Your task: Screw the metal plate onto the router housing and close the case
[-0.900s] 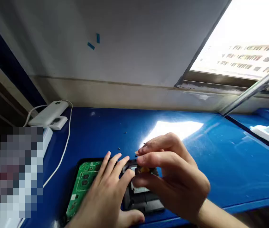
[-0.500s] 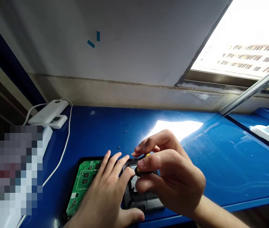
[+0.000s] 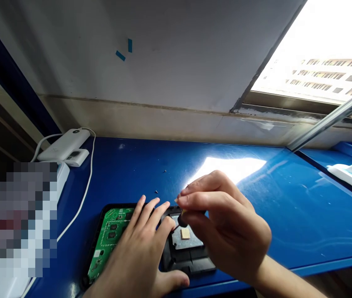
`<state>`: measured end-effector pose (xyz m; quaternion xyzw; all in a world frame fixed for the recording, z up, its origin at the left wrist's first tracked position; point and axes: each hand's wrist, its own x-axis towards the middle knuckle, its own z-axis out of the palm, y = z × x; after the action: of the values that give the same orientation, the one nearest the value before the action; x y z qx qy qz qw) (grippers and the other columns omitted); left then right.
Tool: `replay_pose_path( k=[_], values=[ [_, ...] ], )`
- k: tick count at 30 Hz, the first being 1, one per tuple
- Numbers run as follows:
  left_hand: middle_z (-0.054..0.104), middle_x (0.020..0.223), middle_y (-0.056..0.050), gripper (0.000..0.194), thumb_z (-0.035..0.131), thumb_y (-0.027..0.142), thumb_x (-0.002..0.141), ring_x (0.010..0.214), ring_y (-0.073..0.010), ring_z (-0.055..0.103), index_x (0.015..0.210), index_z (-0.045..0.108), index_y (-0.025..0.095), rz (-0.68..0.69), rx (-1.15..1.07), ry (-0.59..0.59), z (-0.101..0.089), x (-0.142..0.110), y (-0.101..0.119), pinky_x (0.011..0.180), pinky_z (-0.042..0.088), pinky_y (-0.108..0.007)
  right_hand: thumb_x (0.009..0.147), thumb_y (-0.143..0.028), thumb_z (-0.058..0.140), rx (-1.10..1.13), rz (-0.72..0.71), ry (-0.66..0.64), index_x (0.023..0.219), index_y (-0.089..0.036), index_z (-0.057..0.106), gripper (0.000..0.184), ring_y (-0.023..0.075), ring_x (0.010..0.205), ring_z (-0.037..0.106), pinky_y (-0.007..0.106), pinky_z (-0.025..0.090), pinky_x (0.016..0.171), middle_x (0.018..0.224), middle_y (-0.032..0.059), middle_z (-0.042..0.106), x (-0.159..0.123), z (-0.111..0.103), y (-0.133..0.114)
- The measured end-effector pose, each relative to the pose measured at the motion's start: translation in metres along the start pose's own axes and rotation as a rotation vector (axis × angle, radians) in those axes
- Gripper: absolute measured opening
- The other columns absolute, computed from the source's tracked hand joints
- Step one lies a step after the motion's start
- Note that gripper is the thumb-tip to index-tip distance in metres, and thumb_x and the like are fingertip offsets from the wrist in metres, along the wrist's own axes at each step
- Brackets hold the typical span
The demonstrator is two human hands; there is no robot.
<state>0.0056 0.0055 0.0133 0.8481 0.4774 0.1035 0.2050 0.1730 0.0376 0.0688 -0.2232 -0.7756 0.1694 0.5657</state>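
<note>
My left hand (image 3: 146, 238) lies flat with fingers spread across an opened black device. Left of it, a green circuit board (image 3: 111, 227) sits in one black casing half; my palm hides part of it. On the right is the other black casing half (image 3: 183, 265), with a silver metal plate (image 3: 196, 242) and a small tan square pad (image 3: 185, 234). My right hand (image 3: 228, 223) pinches a small screwdriver (image 3: 182, 219) with a dark and yellow handle. Its thin shaft slants down to the plate's left edge, beside my left index finger, which hides the tip.
Two tiny screws lie behind the device, one screw (image 3: 156, 191) nearer and another (image 3: 165, 171) farther back on the blue table (image 3: 126, 165). A white power bank (image 3: 65, 145) and white cable (image 3: 85, 186) are at left. A metal-framed glass pane (image 3: 327, 118) stands at right.
My right fingers have shifted along the screwdriver handle and drawn closer together, uncovering the tan pad and more of the metal plate. My left hand stays in place.
</note>
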Motion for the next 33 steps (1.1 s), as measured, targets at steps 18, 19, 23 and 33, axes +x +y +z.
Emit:
replay_pose_path(
  k=[18, 19, 23, 33],
  values=[
    [0.063, 0.148, -0.02, 0.066, 0.094, 0.052, 0.063, 0.145, -0.0497, 0.048, 0.115, 0.07, 0.02, 0.036, 0.012, 0.067, 0.007, -0.003, -0.004, 0.119, 0.027, -0.079, 0.103, -0.005, 0.038, 0.074, 0.068, -0.008, 0.12, -0.02, 0.066, 0.036, 0.0204, 0.107, 0.075, 0.036, 0.066, 0.084, 0.114, 0.0104, 0.077, -0.01, 0.003, 0.002],
    [0.064, 0.148, -0.02, 0.066, 0.094, 0.052, 0.063, 0.145, -0.0491, 0.048, 0.116, 0.07, 0.021, 0.044, 0.011, 0.08, 0.008, -0.004, -0.005, 0.119, 0.027, -0.079, 0.104, -0.008, 0.036, 0.103, 0.084, -0.006, 0.119, -0.021, 0.066, 0.036, 0.0218, 0.11, 0.074, 0.039, 0.067, 0.085, 0.117, 0.0105, 0.076, -0.012, 0.003, 0.003],
    [0.059, 0.153, -0.021, 0.069, 0.093, 0.051, 0.064, 0.149, -0.0478, 0.044, 0.12, 0.068, 0.019, 0.027, 0.005, 0.058, 0.006, -0.002, -0.003, 0.121, 0.023, -0.077, 0.103, -0.031, 0.061, 0.024, 0.026, 0.025, 0.109, -0.019, 0.072, 0.017, 0.0207, 0.094, 0.072, 0.035, 0.066, 0.073, 0.102, 0.0082, 0.068, -0.009, 0.001, 0.006],
    [0.058, 0.154, -0.019, 0.069, 0.091, 0.053, 0.067, 0.15, -0.0459, 0.044, 0.123, 0.067, 0.02, 0.02, 0.018, 0.004, 0.002, -0.001, -0.004, 0.122, 0.02, -0.077, 0.107, -0.018, 0.038, 0.131, 0.066, 0.015, 0.119, -0.022, 0.066, 0.031, 0.0227, 0.106, 0.074, 0.039, 0.066, 0.081, 0.11, 0.0093, 0.075, -0.014, 0.002, 0.01]
  ],
)
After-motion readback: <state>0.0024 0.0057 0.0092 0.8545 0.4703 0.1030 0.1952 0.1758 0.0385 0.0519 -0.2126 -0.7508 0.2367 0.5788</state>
